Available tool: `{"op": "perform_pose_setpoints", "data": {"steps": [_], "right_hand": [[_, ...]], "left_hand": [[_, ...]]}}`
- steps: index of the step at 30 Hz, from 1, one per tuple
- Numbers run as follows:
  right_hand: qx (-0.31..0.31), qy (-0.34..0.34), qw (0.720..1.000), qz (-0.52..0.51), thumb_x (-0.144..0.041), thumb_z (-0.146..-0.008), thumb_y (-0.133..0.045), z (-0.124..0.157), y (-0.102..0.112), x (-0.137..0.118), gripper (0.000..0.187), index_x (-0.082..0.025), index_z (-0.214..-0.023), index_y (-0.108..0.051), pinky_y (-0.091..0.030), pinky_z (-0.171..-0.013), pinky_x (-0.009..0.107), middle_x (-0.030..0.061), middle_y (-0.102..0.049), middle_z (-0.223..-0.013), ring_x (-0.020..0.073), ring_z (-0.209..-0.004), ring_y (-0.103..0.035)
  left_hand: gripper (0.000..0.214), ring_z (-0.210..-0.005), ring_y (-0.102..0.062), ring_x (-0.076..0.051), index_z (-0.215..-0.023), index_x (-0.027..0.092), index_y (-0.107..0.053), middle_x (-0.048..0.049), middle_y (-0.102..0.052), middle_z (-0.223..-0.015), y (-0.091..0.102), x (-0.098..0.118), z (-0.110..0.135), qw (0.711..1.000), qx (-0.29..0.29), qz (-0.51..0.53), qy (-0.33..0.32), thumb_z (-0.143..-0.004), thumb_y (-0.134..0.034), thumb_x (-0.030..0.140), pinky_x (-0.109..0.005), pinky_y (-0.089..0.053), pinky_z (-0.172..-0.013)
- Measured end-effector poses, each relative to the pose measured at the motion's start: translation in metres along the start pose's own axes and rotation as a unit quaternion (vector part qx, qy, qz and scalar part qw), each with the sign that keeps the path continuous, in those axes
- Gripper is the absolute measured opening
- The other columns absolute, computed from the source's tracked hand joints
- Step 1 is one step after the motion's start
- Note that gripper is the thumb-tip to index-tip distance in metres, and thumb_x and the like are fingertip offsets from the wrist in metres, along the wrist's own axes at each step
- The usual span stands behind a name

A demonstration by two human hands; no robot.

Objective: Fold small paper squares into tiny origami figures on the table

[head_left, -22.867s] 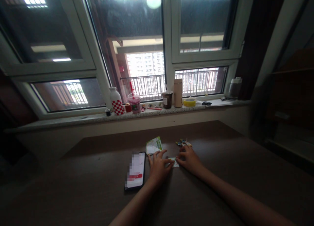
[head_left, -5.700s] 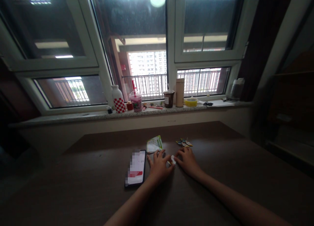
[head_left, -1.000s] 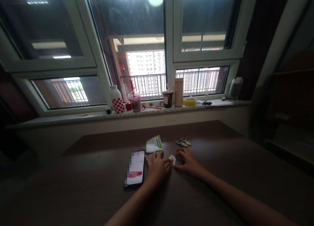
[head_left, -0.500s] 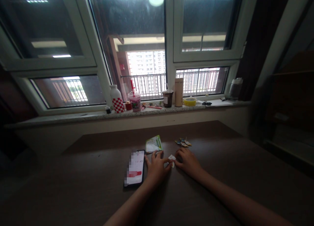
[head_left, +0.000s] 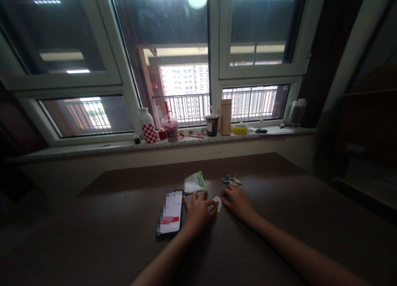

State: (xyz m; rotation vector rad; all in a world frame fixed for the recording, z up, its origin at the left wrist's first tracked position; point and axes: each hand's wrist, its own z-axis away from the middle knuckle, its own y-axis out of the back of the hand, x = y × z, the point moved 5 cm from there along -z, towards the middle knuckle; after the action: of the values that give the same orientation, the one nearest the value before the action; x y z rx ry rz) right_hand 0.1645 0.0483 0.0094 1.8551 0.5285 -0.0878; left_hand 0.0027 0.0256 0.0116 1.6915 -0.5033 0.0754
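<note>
A small folded piece of white paper [head_left: 218, 201] with a yellowish tip lies on the brown table between my hands. My left hand [head_left: 198, 211] grips its left side, index finger and thumb closed on it and the other fingers spread on the tabletop. Just right of the paper rests my right hand [head_left: 237, 202], its fingers loosely bent and apart, with nothing visible in them. Beyond it sit several small folded colourful paper pieces [head_left: 232, 179]. A green-and-white booklet or sheet [head_left: 194, 182] lies beyond my left hand, and a phone [head_left: 171, 213] with a lit screen is to its left.
The brown table [head_left: 108, 220] reaches to a wall below a stone windowsill [head_left: 192, 141]. On the sill stand a red-checked white bottle [head_left: 148, 127], a pink drink cup [head_left: 170, 129], a dark drink cup [head_left: 212, 125], a beige flask [head_left: 226, 117], yellow tape [head_left: 240, 129] and scissors [head_left: 261, 131].
My right hand has drawn slightly away from the white paper, leaving a small gap between its fingers and the paper. My left hand stays in place on the paper.
</note>
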Motion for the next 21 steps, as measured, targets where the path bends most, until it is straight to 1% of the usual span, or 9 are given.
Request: {"op": "perform_pose_setpoints", "data": {"steps": [5,9,13,17,21], "right_hand": [[0.018,0.001,1.0,-0.014,-0.026,-0.086,-0.06,0.0,-0.004,0.003,0.009,-0.022,-0.091,-0.066,-0.043,-0.09,0.039,0.0069,-0.064,-0.109,0.0262,-0.111,-0.054],[0.023,0.004,0.998,-0.062,-0.026,-0.086,-0.06,-0.001,-0.01,0.01,0.009,-0.022,-0.089,-0.067,-0.042,-0.093,0.04,0.0071,-0.064,-0.107,0.0246,-0.109,-0.054],[0.039,0.003,0.995,-0.095,-0.027,-0.085,-0.062,-0.002,-0.012,0.016,0.009,-0.021,-0.086,-0.069,-0.042,-0.096,0.04,0.0078,-0.063,-0.104,0.0242,-0.108,-0.053],[0.032,0.003,0.995,-0.091,-0.028,-0.081,-0.066,-0.001,-0.012,0.015,0.009,-0.022,-0.086,-0.069,-0.041,-0.097,0.042,0.0074,-0.062,-0.106,0.0256,-0.111,-0.051],[0.022,-0.001,0.997,-0.076,-0.032,-0.081,-0.067,0.001,-0.01,0.012,0.012,-0.023,-0.088,-0.068,-0.041,-0.098,0.043,0.0075,-0.06,-0.109,0.0263,-0.115,-0.049]], "left_hand": [[0.019,-0.14,-0.03,-0.033,-0.1,0.044,-0.072,-0.0001,-0.053,-0.141,0.0,0.001,0.001,1.0,0.011,-0.002,-0.004,-0.087,-0.058,0.048,-0.076,-0.002,-0.106],[0.02,-0.14,-0.029,-0.033,-0.103,0.042,-0.071,-0.0007,-0.052,-0.141,-0.001,0.002,0.003,1.0,0.018,-0.001,-0.009,-0.088,-0.058,0.045,-0.076,-0.002,-0.107],[0.02,-0.14,-0.029,-0.034,-0.103,0.041,-0.07,-0.0015,-0.052,-0.142,-0.001,0.003,0.004,1.0,0.018,0.002,-0.01,-0.088,-0.057,0.043,-0.076,-0.001,-0.106],[0.021,-0.14,-0.028,-0.033,-0.105,0.041,-0.07,-0.0013,-0.051,-0.142,-0.001,0.003,0.004,1.0,0.018,0.005,-0.008,-0.088,-0.057,0.044,-0.075,-0.001,-0.107],[0.022,-0.141,-0.027,-0.032,-0.106,0.042,-0.069,-0.0017,-0.049,-0.143,-0.001,0.002,0.003,1.0,0.01,-0.005,-0.004,-0.089,-0.056,0.045,-0.075,-0.001,-0.107]]}}
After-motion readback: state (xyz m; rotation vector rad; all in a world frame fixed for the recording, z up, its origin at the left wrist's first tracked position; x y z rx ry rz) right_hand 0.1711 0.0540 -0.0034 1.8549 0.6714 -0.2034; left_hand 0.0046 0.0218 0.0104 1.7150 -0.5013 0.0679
